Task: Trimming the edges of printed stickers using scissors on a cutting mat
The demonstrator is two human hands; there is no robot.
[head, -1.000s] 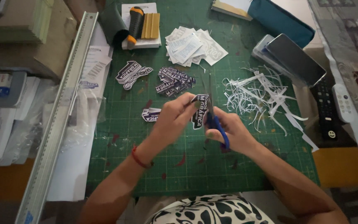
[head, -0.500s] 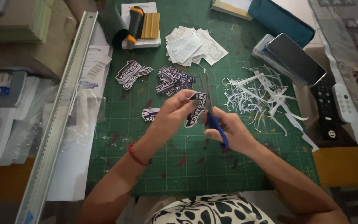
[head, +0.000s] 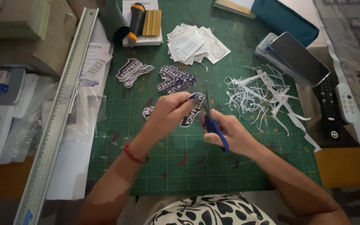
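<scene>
While both hands work at mid-frame over the green cutting mat [head: 146, 166], entries follow.

Left hand: left hand [head: 169, 110] curled, fingertips pinching the black-and-white sticker [head: 191, 111] held just above the mat at frame centre; red cord at the wrist.
Right hand: right hand [head: 226, 133] closed around the blue-handled scissors [head: 211, 121]; blades point toward the top of the frame and meet the sticker's right edge. How far the blades gape: cannot tell.
Open room: bare mat in the lower half of the frame, below and to either side of the forearms; a narrower bare strip left of the hands.
Left edge: long metal ruler [head: 59, 121] runs diagonally along the mat's left border, with clear plastic film and papers beside it.
Upper region: two piles of cut stickers [head: 155, 75] just above the hands; stack of white backing sheets [head: 196, 43] further up; orange-and-black tool [head: 137, 18] at the top edge.
Right region: heap of white paper trimmings [head: 263, 96] near the right hand; phone [head: 298, 58] upper right; two remote controls [head: 338, 108] at the mat's right border.
Hidden or cut off: another sticker [head: 148, 112] mostly covered by the left hand; scissor finger loops buried in the right palm; desk surface cropped on every side; teal case at top right cut by the frame.
</scene>
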